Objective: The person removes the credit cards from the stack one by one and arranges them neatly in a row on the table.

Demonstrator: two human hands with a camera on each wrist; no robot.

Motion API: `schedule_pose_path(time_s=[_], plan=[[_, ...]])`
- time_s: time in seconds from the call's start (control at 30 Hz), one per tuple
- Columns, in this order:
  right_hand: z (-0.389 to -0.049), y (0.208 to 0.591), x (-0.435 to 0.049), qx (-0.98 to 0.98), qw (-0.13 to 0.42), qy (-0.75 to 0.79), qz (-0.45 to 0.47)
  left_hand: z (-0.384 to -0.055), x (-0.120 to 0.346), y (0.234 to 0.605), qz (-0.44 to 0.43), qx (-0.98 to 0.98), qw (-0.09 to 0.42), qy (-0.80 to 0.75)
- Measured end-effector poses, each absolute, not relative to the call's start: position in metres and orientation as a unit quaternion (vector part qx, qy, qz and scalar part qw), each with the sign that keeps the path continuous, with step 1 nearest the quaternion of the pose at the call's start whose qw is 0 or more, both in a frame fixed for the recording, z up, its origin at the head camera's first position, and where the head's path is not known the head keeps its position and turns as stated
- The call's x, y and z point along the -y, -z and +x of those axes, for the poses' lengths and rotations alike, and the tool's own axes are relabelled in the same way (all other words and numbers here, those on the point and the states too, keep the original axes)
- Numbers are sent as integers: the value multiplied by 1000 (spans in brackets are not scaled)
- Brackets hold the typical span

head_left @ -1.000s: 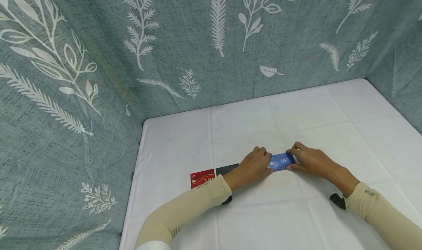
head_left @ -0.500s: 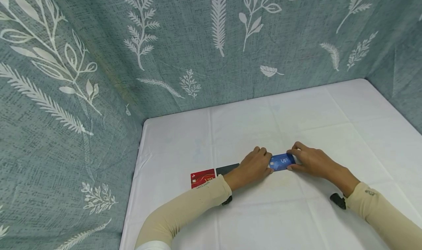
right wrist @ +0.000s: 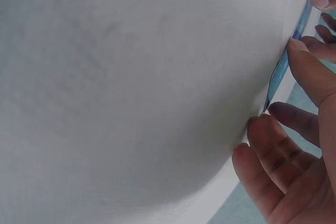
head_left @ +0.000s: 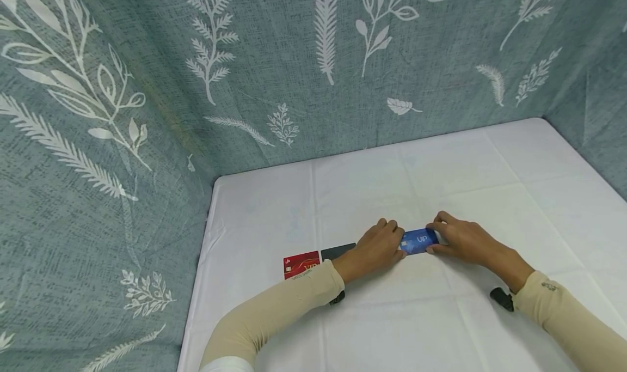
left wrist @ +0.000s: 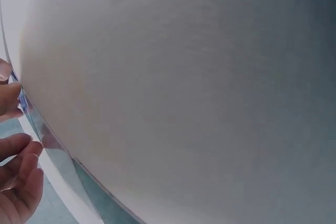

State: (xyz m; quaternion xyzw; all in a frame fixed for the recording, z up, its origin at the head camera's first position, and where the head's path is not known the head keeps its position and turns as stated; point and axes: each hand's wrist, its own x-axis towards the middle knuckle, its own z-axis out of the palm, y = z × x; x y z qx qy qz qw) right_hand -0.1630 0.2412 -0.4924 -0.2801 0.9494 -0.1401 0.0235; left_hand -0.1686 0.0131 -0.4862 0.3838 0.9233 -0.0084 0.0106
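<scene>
A blue bank card (head_left: pixel 415 242) marked "VIP" lies flat over the white table, between my two hands. My left hand (head_left: pixel 374 249) pinches its left end, thumb on the near edge and fingers on the far one. Its right end is pinched by my right hand (head_left: pixel 467 242), with the index finger at the far corner and the thumb at the near corner. From the right wrist view, the right thumb (right wrist: pixel 307 69) sits at the card's edge and the other fingers are loosely bent. A dark grey card (head_left: pixel 337 251) is partly hidden by my left hand.
Left of the grey card is a red "VIP" card (head_left: pixel 300 263), its lower part covered by the left sleeve (head_left: pixel 279 301). The white tablecloth (head_left: pixel 372 181) has fold lines. A patterned green-blue curtain (head_left: pixel 274 61) hangs behind the table and down its left side.
</scene>
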Motion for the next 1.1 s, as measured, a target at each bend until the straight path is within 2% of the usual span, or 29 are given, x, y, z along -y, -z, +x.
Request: schedule_pose_path(time_s=[0.17, 0.6, 1.1], plan=[[-164, 493, -240, -950, 16, 136, -282, -170, -2, 481, 382, -923, 30, -11], [-168, 491, -254, -956, -46, 147, -248, -171, 53, 463, 306, -949, 29, -65], [-160, 494, -273, -949, -119, 155, -249, -155, 115, 449, 251, -955, -43, -151]])
